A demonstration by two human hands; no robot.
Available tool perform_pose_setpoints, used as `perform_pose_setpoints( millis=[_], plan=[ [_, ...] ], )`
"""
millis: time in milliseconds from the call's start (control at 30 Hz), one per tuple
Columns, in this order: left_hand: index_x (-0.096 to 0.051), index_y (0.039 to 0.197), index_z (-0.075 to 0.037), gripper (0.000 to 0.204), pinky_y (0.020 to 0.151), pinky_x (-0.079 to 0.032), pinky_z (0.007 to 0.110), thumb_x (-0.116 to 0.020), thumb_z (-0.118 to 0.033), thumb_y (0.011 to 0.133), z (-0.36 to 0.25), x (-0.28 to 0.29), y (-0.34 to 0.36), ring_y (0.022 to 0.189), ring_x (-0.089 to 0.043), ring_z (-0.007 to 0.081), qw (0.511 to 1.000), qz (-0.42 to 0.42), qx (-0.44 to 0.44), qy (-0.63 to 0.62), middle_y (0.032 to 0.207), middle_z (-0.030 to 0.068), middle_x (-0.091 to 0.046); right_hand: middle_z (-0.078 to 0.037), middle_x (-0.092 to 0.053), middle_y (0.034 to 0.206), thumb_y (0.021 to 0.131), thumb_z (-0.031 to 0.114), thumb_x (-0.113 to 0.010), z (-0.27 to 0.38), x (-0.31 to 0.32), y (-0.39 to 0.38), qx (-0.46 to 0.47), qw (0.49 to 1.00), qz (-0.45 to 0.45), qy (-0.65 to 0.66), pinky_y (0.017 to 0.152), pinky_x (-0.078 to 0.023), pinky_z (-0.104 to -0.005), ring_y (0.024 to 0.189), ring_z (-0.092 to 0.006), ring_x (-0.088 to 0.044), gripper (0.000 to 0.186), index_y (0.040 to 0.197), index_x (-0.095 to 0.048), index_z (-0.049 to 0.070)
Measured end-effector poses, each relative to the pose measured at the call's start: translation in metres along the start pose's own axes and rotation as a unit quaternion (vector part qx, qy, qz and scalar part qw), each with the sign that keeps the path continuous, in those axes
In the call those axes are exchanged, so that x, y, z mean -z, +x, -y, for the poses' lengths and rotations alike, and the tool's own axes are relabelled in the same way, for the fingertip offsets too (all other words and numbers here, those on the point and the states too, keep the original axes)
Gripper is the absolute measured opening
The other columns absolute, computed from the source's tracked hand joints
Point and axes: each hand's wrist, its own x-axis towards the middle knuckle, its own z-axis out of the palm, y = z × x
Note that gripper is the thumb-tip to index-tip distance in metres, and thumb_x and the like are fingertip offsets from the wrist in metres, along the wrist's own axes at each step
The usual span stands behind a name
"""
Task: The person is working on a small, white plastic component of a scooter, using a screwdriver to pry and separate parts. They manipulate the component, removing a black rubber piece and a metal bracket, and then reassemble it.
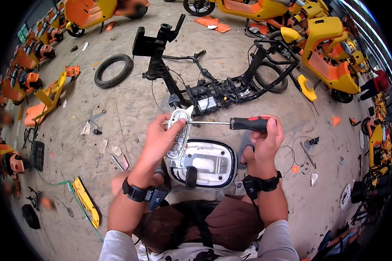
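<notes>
Screwdriver (247,124): one. Housing (177,142): one. White pan (211,177): one, under the housing in view. Black frame (157,66): one, ahead of you, one loose tyre (129,67) to its left. Housing's silver, long oval, raised rim, shiny inside, pointed tab up top, leaning slightly. Your left hand (157,138) clamps it, thumb on its face; your right hand (268,141) grips the screwdriver's black-and-red handle. Shank runs level to your left thumb; can't make out the tip.
</notes>
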Motion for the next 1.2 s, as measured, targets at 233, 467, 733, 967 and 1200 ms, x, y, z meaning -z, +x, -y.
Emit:
perform_pose_setpoints(
  millis=[233,467,733,967,1200],
  plan=[
    [-0.054,0.107,0.002,0.024,0.046,-0.054,0.029,-0.065,-0.016,0.096,-0.0035,-0.0001,-0.004,0.055,-0.065,0.0151,1.0,0.008,0.011,-0.02,0.078,0.0091,-0.068,-0.01,-0.063,0.077,0.101,0.028,-0.051,0.0014,-0.0039,-0.0009,0.011,1.0,0.006,-0.001,0.045,-0.041,-0.0241,0.052,-0.0105,-0.051,0.031,0.101,-0.058,-0.002],
    [-0.053,0.11,0.002,0.027,0.048,-0.057,0.03,-0.066,-0.017,0.095,-0.0018,-0.0002,-0.0011,0.056,-0.065,0.0153,1.0,0.008,0.003,-0.025,0.08,0.0095,-0.068,-0.01,-0.063,0.077,0.1,0.026,-0.05,0.0005,-0.0038,-0.0015,0.035,0.999,0.004,-0.003,0.046,-0.042,-0.0238,0.052,-0.0106,-0.052,0.031,0.102,-0.059,-0.003],
    [-0.053,0.111,0.001,0.029,0.049,-0.058,0.031,-0.067,-0.017,0.093,-0.0052,0.0007,-0.0028,0.059,-0.066,0.0156,1.0,0.004,-0.002,-0.017,0.081,0.0099,-0.067,-0.011,-0.063,0.077,0.1,0.026,-0.049,0.0002,-0.0048,-0.002,0.033,0.999,-0.004,-0.002,0.045,-0.042,-0.0242,0.051,-0.0111,-0.051,0.031,0.102,-0.059,-0.003],
    [-0.053,0.112,0.002,0.029,0.051,-0.059,0.031,-0.066,-0.015,0.094,-0.0059,-0.0005,-0.0037,0.061,-0.067,0.0159,1.0,0.007,-0.001,-0.023,0.082,0.0106,-0.068,-0.011,-0.063,0.075,0.1,0.025,-0.049,0.0,-0.001,-0.0008,0.027,0.999,-0.023,0.022,0.044,-0.041,-0.0244,0.051,-0.0111,-0.051,0.03,0.101,-0.059,-0.003],
    [-0.053,0.112,0.001,0.027,0.05,-0.057,0.031,-0.065,-0.014,0.094,-0.0067,-0.0011,-0.0052,0.059,-0.066,0.0166,1.0,0.012,-0.004,-0.022,0.082,0.0108,-0.068,-0.009,-0.063,0.074,0.099,0.026,-0.05,0.0004,-0.0038,-0.0018,0.032,0.999,-0.017,-0.021,0.042,-0.038,-0.0226,0.048,-0.009,-0.049,0.029,0.098,-0.06,-0.002]
  ],
)
